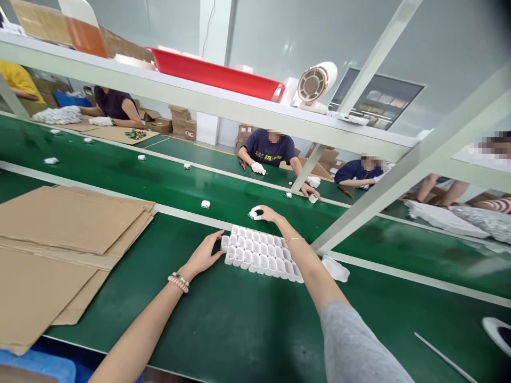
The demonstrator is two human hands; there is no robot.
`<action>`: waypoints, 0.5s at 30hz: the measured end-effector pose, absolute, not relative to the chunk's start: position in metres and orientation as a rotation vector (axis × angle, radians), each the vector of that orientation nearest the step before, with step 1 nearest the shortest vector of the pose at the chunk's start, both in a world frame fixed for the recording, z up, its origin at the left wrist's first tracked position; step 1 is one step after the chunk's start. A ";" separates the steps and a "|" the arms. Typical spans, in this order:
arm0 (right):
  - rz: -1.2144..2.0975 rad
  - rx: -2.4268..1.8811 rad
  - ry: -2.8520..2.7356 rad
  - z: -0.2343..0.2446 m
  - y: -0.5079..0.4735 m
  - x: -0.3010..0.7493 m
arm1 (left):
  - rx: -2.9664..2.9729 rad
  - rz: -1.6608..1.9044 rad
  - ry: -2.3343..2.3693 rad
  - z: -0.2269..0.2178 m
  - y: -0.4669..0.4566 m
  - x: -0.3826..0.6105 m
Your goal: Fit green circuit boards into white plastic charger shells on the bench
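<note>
Several small white open-topped plastic cups (263, 261) stand in tight rows on the green table. At the left end of these rows, my left hand (203, 255) has its thumb and fingers around a single white cup (225, 242). Over the green belt behind the rows, my right hand (266, 214) pinches a small white part (253, 215); white coverings are on its fingertips, so the part's exact kind is unclear. Another small white part (205, 204) lies on the belt to the left of that hand.
Flat cardboard sheets (72, 218) are stacked at left. A slanted white post (359, 207) and an overhead shelf (223, 98) with a red tray (215, 72) and fan (313, 84) frame the space. Co-workers (271, 151) sit across the belt. A thin rod (443, 356) lies at right.
</note>
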State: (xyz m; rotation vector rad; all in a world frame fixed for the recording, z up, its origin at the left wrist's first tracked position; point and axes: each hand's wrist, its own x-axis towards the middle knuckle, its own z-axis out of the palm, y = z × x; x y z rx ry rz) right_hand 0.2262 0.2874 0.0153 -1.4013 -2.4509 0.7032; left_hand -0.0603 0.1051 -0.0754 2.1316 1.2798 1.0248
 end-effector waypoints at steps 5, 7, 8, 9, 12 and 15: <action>0.651 -1.514 -2.328 0.009 0.282 0.244 | 2.045 1.080 1.289 -0.070 0.107 -0.056; 0.634 -1.526 -2.274 0.009 0.278 0.246 | 2.013 1.109 1.308 -0.065 0.103 -0.056; 0.626 -1.512 -2.249 0.010 0.275 0.246 | 2.000 1.132 1.320 -0.060 0.100 -0.057; 0.619 -1.483 -2.224 0.013 0.270 0.246 | 1.989 1.161 1.328 -0.055 0.097 -0.057; 0.590 -1.329 -2.149 0.027 0.241 0.242 | 1.998 1.252 1.306 -0.026 0.088 -0.059; 0.491 -1.029 -2.103 0.051 0.187 0.238 | 2.091 1.277 1.202 0.023 0.081 -0.056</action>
